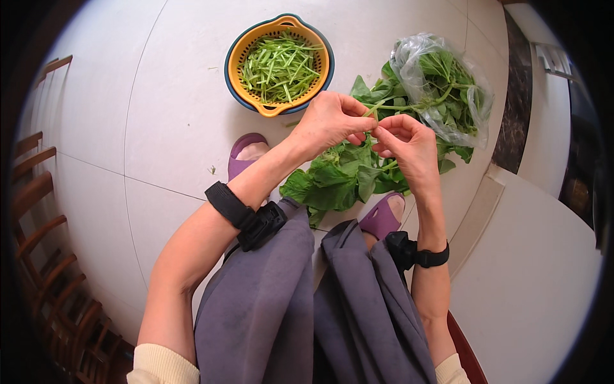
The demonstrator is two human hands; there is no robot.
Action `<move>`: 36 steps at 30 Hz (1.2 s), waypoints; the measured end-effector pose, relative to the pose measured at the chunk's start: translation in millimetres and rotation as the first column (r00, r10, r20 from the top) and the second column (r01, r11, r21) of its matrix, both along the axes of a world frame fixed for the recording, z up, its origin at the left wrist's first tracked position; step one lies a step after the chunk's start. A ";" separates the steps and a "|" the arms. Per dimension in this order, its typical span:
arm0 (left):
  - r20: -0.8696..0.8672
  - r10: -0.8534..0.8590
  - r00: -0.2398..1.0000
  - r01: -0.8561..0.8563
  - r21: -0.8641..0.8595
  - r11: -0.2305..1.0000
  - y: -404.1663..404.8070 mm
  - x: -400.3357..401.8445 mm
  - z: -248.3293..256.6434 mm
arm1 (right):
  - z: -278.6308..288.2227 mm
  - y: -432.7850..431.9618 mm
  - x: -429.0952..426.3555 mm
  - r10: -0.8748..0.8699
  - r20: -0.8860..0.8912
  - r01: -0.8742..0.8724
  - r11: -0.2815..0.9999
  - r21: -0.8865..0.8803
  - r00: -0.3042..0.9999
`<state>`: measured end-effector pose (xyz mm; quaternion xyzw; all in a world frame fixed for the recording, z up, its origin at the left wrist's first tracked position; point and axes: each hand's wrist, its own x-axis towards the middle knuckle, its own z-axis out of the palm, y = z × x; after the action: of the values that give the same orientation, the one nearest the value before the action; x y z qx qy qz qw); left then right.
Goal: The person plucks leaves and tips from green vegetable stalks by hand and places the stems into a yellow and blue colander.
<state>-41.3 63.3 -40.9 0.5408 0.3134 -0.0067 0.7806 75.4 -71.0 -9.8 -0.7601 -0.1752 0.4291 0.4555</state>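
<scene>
My left hand (pixel 333 120) pinches a green leafy stem (pixel 375 111) between thumb and fingers. Close beside it, fingertips nearly touching, my right hand (pixel 405 139) pinches at the lower end of the same stem. Beneath both hands, large green leaves on stems (pixel 340 177) lie on the floor between my feet. To the upper right, a clear plastic bag (pixel 410 62) holds more leafy stems. A yellow colander (pixel 233 72) nested in a dark blue basin (pixel 330 53) stands to the upper left, filled with cut green stem pieces (pixel 280 67).
Purple slippers (pixel 381 218) are on my feet on the pale tiled floor (pixel 168 120). Wooden chairs or slatted furniture (pixel 36 192) stand along the left edge. A white cabinet-like surface (pixel 527 249) and a dark stone strip (pixel 515 105) are at the right.
</scene>
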 end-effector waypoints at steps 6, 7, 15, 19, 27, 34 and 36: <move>-0.044 0.045 0.998 -0.046 -0.021 0.999 -0.2 2.7 -4.5 | 1.4 6.1 -0.9 0.014 0.053 -0.012 0.999 -0.031 0.998; -0.051 0.051 0.997 -0.052 -0.020 0.998 1.7 1.9 -4.9 | 2.1 7.6 -0.4 0.016 0.025 -0.015 0.999 -0.036 1.000; -0.017 0.031 0.999 -0.031 0.016 0.999 10.7 3.1 -5.5 | 9.2 20.6 1.6 0.071 0.048 -0.067 0.995 -0.078 0.996; 0.002 0.044 0.999 -0.044 -0.038 0.998 16.2 1.5 -2.4 | 5.6 23.6 3.8 0.044 -0.019 -0.045 0.998 -0.042 0.999; -0.001 0.013 1.000 -0.013 -0.135 0.991 26.5 1.6 -3.1 | -0.4 30.8 6.1 -0.020 -0.086 0.018 0.999 -0.027 0.996; 0.048 0.039 0.998 -0.032 -0.130 0.991 36.9 -4.2 -3.0 | -1.0 40.7 4.9 -0.028 -0.190 0.026 1.000 -0.012 0.981; 0.057 0.042 0.998 -0.035 -0.130 0.991 39.6 -5.8 -2.8 | -2.7 43.7 6.2 -0.025 -0.224 0.021 1.000 -0.021 0.974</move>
<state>-47.1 102.9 -43.7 0.4829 0.2995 0.0041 0.8229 81.6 -27.3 -12.5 -0.7130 -0.1101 0.5083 0.4703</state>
